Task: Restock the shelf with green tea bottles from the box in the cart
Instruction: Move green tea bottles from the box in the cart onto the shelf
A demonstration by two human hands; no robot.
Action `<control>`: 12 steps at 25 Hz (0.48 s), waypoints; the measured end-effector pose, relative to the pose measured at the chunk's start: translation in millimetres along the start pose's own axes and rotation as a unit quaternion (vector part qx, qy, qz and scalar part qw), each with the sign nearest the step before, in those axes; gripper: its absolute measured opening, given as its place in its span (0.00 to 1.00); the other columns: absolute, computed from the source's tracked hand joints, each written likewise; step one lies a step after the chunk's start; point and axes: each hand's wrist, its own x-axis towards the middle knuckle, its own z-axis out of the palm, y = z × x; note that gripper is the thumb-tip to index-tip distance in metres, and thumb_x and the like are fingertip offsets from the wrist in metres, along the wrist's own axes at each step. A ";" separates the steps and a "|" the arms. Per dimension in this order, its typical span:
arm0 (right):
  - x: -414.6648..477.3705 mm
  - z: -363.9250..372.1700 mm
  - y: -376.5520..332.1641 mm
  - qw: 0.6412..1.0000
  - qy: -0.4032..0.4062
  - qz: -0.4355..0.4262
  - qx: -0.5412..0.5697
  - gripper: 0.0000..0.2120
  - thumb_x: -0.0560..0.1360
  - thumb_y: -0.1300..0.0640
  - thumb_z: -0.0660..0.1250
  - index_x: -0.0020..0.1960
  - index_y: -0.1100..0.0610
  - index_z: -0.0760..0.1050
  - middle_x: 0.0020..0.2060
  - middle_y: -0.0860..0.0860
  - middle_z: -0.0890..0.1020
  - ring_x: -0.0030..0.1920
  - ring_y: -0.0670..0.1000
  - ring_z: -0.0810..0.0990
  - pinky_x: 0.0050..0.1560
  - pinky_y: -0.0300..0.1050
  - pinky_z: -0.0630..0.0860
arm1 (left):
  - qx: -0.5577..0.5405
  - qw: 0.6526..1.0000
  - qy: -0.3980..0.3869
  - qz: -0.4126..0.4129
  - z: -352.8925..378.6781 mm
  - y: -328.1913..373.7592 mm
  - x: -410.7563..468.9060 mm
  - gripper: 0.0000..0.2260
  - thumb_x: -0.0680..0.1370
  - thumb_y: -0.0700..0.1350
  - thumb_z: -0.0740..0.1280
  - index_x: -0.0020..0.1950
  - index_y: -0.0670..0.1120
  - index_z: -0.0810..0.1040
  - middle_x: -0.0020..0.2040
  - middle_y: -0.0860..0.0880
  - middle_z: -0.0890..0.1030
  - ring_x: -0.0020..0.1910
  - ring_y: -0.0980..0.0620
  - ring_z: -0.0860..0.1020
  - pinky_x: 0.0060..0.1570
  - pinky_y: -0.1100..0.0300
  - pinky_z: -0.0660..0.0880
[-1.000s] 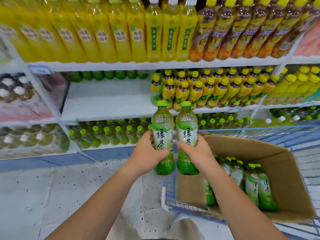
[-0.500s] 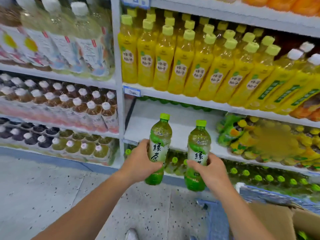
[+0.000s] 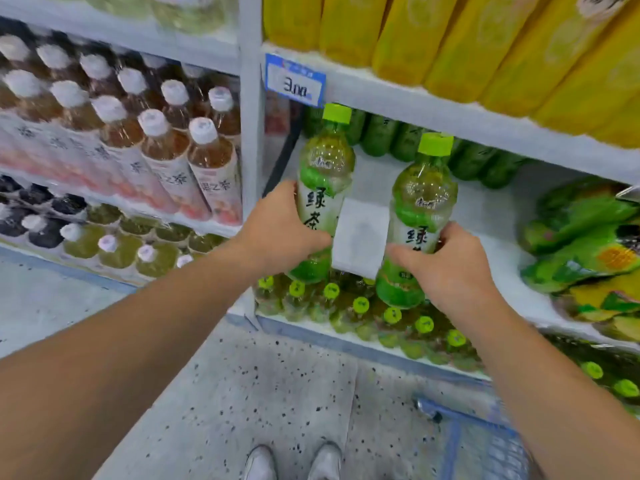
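Holding two green tea bottles upright, the person is wrapping the left hand (image 3: 280,230) round the label of the left bottle (image 3: 325,174) and the right hand (image 3: 446,268) round the right bottle (image 3: 420,202), likely so each can go down standing. Both are hanging at the front edge of the white shelf (image 3: 491,209), not yet set down. Green bottles (image 3: 415,143) are lining its back, green-and-yellow packs (image 3: 581,237) are crowding its right side, the upper shelf (image 3: 450,112) is limiting headroom, and the cart corner (image 3: 453,441) is sitting low right.
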 end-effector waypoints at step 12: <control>99.4 52.9 62.8 0.989 0.059 -0.095 0.096 0.17 0.67 0.54 0.80 0.50 0.46 0.76 0.43 0.40 0.83 0.40 0.35 0.81 0.39 0.33 0.75 | -0.059 0.990 0.093 0.092 71.1 -45.0 82.9 0.24 0.66 0.44 0.79 0.57 0.58 0.73 0.46 0.59 0.82 0.44 0.65 0.80 0.43 0.65 0.77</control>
